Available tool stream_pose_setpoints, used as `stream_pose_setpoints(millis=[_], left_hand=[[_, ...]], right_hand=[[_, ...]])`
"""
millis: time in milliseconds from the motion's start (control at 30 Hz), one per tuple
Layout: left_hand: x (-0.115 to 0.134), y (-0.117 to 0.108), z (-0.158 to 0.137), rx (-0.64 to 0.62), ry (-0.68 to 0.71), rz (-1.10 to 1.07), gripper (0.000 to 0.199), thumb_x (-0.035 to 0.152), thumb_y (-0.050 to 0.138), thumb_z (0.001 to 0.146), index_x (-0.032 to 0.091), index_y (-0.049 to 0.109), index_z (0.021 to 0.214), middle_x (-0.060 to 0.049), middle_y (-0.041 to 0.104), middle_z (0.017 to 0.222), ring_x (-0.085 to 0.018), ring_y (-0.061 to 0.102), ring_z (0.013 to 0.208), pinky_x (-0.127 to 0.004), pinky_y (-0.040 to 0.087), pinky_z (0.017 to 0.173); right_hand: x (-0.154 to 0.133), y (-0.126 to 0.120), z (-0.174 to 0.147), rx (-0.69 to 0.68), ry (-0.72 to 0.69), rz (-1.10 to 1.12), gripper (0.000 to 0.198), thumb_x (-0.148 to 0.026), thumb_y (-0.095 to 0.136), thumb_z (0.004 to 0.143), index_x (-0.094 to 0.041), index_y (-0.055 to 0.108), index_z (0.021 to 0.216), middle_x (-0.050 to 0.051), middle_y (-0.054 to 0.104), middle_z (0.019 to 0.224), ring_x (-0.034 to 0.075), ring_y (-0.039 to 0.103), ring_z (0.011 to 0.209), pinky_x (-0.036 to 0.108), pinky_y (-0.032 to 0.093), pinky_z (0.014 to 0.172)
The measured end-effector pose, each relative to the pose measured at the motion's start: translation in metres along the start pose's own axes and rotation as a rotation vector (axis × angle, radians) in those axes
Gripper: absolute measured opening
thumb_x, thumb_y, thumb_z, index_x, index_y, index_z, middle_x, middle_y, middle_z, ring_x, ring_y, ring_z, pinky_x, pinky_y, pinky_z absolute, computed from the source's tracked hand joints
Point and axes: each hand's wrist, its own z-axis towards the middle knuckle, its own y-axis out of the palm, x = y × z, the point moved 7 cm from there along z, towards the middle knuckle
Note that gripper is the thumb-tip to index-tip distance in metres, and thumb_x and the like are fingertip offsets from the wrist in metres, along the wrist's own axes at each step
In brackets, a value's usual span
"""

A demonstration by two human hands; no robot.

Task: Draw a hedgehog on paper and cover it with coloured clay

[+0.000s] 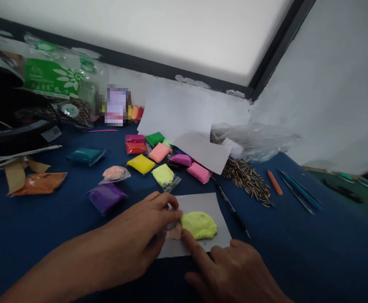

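Note:
A flattened lump of yellow-green modelling clay point(199, 225) lies on a small sheet of white paper point(199, 202). A thin piece of peach clay point(174, 232) adjoins its left side, partly behind my fingers. My left hand point(149, 229) arches over the paper's left part, fingers bent and apart, with a fingertip at the yellow-green lump's left edge. From below right, my right hand point(224, 265) stretches its index finger to the seam between the two clays. Its other fingers are curled and it holds nothing. Faint pen marks show below the lump.
Packets of coloured clay, among them yellow point(141, 164) and purple point(107, 198), lie behind and left. A black pen point(231, 206), a heap of sunflower seeds point(248, 179), an orange stick point(274, 182) and blue tweezers point(302, 189) lie right. A seed bag point(60, 80) stands back left.

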Motion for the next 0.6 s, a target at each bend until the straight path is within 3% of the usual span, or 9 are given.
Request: stream_pose_setpoints(millis=[100,200,367,500,600], left_hand=[[-0.001,0.002,0.003,-0.02,0.004,0.028,0.041,0.006,0.047,0.085,0.023,0.069,0.116,-0.009,0.061,0.129,-0.028,0.059,0.118,-0.042,0.052,0.099],[-0.003,0.003,0.005,-0.011,0.005,0.007,0.037,0.006,0.048,0.084,0.024,0.071,0.107,-0.008,0.061,0.128,-0.028,0.059,0.117,-0.04,0.052,0.098],[-0.008,0.002,0.005,0.096,-0.132,0.003,0.027,0.018,0.056,0.088,0.023,0.067,0.113,-0.008,0.063,0.12,-0.028,0.062,0.108,-0.042,0.052,0.092],[-0.004,0.009,0.004,0.074,-0.24,0.16,0.015,0.018,0.061,0.084,0.022,0.064,0.098,-0.008,0.063,0.105,-0.03,0.061,0.096,-0.044,0.051,0.077],[-0.005,0.011,0.005,0.066,-0.292,0.189,0.024,0.015,0.067,0.075,0.021,0.063,0.097,-0.008,0.062,0.109,-0.032,0.059,0.1,-0.047,0.051,0.081]], right_hand=[[0.002,-0.006,0.004,0.022,0.009,0.076,0.047,-0.039,0.034,0.108,-0.012,0.065,0.13,0.001,0.066,0.053,0.017,0.056,0.037,0.034,0.023,0.045],[0.009,-0.016,0.008,0.088,0.04,0.171,0.039,-0.025,0.035,0.107,-0.01,0.067,0.122,0.002,0.07,0.058,0.016,0.057,0.04,0.032,0.026,0.046],[0.033,-0.024,0.01,0.116,0.121,0.187,0.043,-0.001,0.04,0.089,-0.009,0.066,0.122,0.005,0.07,0.068,0.017,0.053,0.047,0.031,0.027,0.05],[0.047,-0.026,0.016,0.022,0.183,0.251,0.04,0.002,0.044,0.085,-0.015,0.071,0.11,0.007,0.066,0.078,0.019,0.054,0.061,0.03,0.034,0.057],[0.05,-0.023,0.024,-0.086,0.198,0.391,0.028,-0.002,0.049,0.09,-0.016,0.072,0.097,0.007,0.064,0.086,0.019,0.056,0.071,0.031,0.039,0.065]])
